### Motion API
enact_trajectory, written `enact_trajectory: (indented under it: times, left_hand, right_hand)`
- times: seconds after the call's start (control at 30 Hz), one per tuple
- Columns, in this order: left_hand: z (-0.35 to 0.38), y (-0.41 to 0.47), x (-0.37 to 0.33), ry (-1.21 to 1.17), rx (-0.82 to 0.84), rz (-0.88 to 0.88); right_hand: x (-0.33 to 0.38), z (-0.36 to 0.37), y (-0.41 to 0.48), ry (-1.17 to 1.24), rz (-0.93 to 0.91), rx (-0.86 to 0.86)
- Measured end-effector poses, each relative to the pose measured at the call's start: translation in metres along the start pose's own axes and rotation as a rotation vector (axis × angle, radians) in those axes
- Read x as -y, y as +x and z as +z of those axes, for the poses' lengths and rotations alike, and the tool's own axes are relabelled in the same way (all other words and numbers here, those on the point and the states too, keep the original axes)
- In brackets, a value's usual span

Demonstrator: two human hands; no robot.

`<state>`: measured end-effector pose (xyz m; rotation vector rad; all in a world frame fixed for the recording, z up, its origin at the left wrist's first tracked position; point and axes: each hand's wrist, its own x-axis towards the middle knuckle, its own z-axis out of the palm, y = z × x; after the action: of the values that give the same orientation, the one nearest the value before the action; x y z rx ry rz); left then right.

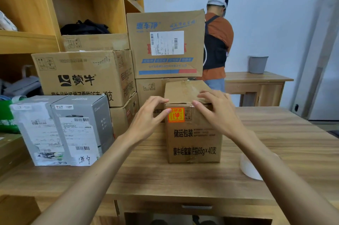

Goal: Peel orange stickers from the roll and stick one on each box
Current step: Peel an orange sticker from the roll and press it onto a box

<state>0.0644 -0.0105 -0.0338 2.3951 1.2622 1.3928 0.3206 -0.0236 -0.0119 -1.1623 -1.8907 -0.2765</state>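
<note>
Nearest, at lower right, a white roll (249,168) lies on the table (286,136), partly behind the right forearm. At centre, 1 box (194,138) stands upright with the orange sticker (176,114) upright at its front's upper left, facing the viewer. The left hand (146,116), relaxed, touches the sticker's edge. The right hand (218,113) rests spread on the box top, grasping nothing.

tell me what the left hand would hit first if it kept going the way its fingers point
The cardboard box: the left hand aims its fingers at the box's top left edge, just above the orange sticker. They may be touching it now; depth is unclear.
</note>
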Motion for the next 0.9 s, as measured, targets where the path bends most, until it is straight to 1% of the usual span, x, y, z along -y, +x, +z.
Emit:
enact_trajectory:
  times: [0.07, 0.17, 0.23, 0.33, 0.47, 0.5, 0.57, 0.67, 0.73, 0.83, 0.9]
  left_hand:
    - [-0.005, 0.000, 0.002, 0.000, 0.012, -0.018]
    - [-0.011, 0.001, 0.001, 0.011, 0.033, -0.034]
    - [-0.012, 0.002, -0.001, 0.026, 0.036, -0.031]
    - [-0.012, 0.005, 0.000, 0.076, 0.009, -0.049]
    - [-0.011, 0.010, 0.000, 0.150, -0.110, -0.152]
    - [-0.010, 0.010, -0.002, 0.143, -0.138, -0.155]
    - [-0.005, 0.006, -0.012, 0.080, -0.152, -0.125]
    - [0.005, -0.009, -0.033, -0.027, -0.082, -0.089]
    - [0.007, -0.018, -0.040, 0.039, -0.026, -0.096]
    - [0.002, -0.019, -0.044, 0.190, 0.046, -0.118]
    - [0.001, -0.016, -0.044, 0.241, 0.057, -0.126]
  right_hand:
    - [-0.014, -0.014, -0.003, -0.048, 0.043, 0.010]
    - [-0.026, -0.024, -0.013, -0.036, 0.071, 0.140]
    - [-0.024, -0.025, -0.022, -0.041, 0.063, 0.163]
    - [-0.012, -0.022, -0.031, -0.080, 0.086, 0.086]
    - [0.021, -0.016, -0.040, -0.038, 0.103, -0.061]
    - [0.029, -0.015, -0.042, -0.011, 0.088, -0.068]
    - [0.038, -0.016, -0.043, 0.077, 0.069, -0.029]
    - [0.038, -0.024, -0.041, 0.283, 0.061, 0.031]
    - [0.028, -0.031, -0.036, 0.377, 0.102, 0.031]
    - [0.002, -0.040, -0.025, 0.287, 0.157, -0.012]
    - [-0.018, -0.043, -0.018, 0.224, 0.226, -0.005]
